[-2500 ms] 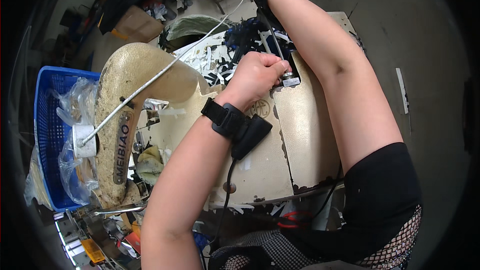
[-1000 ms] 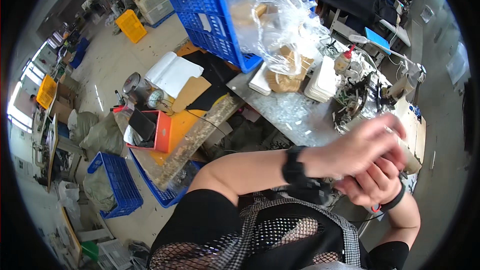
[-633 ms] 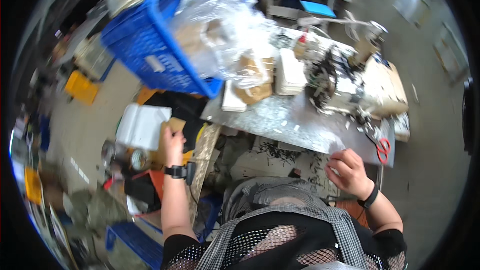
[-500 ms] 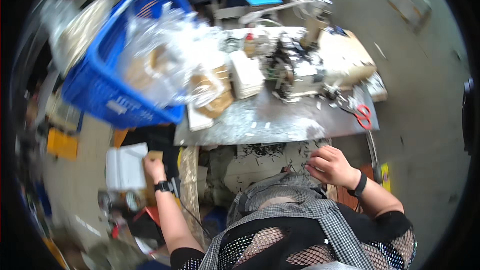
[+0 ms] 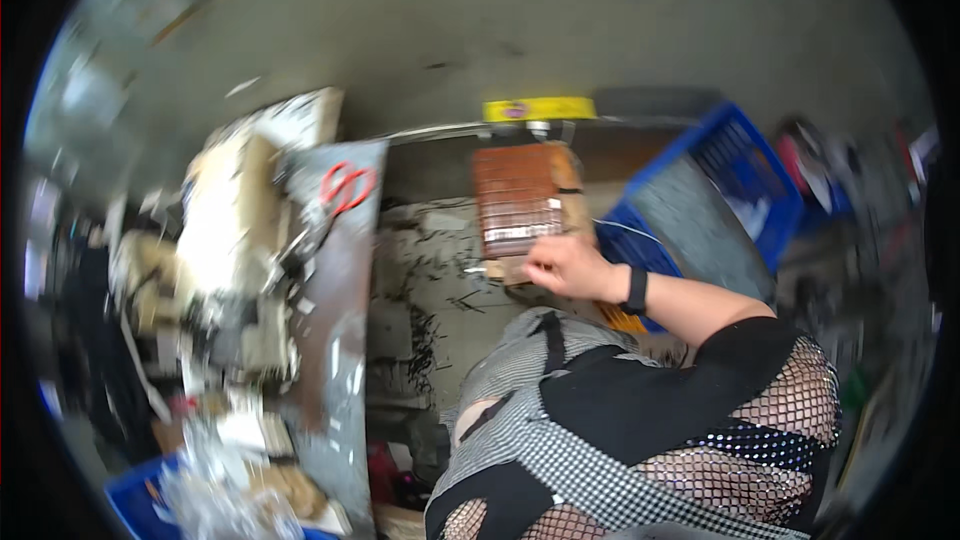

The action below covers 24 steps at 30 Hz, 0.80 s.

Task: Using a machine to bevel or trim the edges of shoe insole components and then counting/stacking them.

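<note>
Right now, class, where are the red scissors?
In the head view, the red scissors lie left of centre on the grey table, beside the cream sewing machine and well left of the brown block.

Open concrete floor (image 5: 560, 30): wide and bare across the top of the view, free passage. Strip of littered floor (image 5: 430, 280) between the metal-topped table (image 5: 335, 340) and the brown slatted pad (image 5: 517, 198): passable, narrow. Table top: crowded by a sewing machine (image 5: 225, 230) and red scissors (image 5: 345, 185) (blurred, details unsure). Right hand (image 5: 565, 265) sits just below the pad, hemmed on its right by blue crates (image 5: 720, 200)
</note>
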Each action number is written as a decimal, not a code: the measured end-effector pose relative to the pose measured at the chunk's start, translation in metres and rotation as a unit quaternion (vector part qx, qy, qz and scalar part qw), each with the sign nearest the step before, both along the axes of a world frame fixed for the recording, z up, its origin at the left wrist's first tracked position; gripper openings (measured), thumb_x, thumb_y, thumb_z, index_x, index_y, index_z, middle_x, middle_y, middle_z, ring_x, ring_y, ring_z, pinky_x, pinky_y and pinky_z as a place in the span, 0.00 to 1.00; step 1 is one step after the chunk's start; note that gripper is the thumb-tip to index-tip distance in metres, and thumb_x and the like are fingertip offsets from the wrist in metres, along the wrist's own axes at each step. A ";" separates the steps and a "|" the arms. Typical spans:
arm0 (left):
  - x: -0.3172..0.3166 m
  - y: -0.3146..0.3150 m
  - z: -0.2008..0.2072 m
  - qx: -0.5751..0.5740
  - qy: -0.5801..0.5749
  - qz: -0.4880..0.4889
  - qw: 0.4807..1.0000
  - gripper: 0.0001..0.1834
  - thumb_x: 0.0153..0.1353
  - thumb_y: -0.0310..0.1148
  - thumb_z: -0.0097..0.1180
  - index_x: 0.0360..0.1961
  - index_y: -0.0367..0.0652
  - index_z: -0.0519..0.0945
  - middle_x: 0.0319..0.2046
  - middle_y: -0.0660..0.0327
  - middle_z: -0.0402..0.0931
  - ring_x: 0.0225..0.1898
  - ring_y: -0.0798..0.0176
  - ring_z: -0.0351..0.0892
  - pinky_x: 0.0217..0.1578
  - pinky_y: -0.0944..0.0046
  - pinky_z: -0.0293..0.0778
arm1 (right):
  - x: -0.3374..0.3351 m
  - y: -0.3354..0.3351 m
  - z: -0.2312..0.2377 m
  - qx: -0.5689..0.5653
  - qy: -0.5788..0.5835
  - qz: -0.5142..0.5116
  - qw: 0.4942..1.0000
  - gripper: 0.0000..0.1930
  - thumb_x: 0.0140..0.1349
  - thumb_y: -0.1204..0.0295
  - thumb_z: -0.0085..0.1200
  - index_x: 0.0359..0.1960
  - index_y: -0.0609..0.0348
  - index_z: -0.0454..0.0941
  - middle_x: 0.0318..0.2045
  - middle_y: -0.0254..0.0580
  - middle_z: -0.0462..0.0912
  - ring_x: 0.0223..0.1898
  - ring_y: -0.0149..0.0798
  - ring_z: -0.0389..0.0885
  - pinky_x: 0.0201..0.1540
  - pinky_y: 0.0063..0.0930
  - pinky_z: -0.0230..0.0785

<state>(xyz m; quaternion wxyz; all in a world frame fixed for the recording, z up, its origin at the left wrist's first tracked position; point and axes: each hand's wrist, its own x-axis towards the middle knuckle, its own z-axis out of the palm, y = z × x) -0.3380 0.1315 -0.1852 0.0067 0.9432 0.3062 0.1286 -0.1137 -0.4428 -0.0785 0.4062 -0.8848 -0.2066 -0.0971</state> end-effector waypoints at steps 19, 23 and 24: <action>0.099 -0.099 -0.047 -0.152 0.176 -0.108 0.967 0.13 0.54 0.35 0.58 0.35 0.36 0.81 0.28 0.54 0.81 0.29 0.52 0.78 0.32 0.55 0.73 | -0.206 -0.413 -0.116 -0.231 0.181 -0.607 0.738 0.32 0.49 0.51 0.62 0.49 0.63 0.73 0.50 0.53 0.75 0.52 0.49 0.72 0.53 0.40 0.65; 0.082 -0.114 -0.062 -0.190 0.194 -0.074 0.960 0.12 0.54 0.34 0.59 0.35 0.36 0.81 0.27 0.55 0.80 0.28 0.53 0.78 0.32 0.55 0.73 | -0.179 -0.453 -0.116 -0.081 0.452 -0.508 0.729 0.37 0.45 0.37 0.60 0.36 0.67 0.81 0.38 0.55 0.81 0.44 0.49 0.79 0.46 0.37 0.68; 0.078 -0.122 -0.070 -0.202 0.199 -0.068 0.957 0.12 0.54 0.34 0.59 0.35 0.36 0.81 0.27 0.55 0.80 0.28 0.53 0.78 0.31 0.56 0.73 | -0.177 -0.462 -0.125 -0.108 0.448 -0.496 0.736 0.40 0.43 0.33 0.57 0.30 0.68 0.81 0.32 0.55 0.82 0.37 0.50 0.81 0.41 0.37 0.70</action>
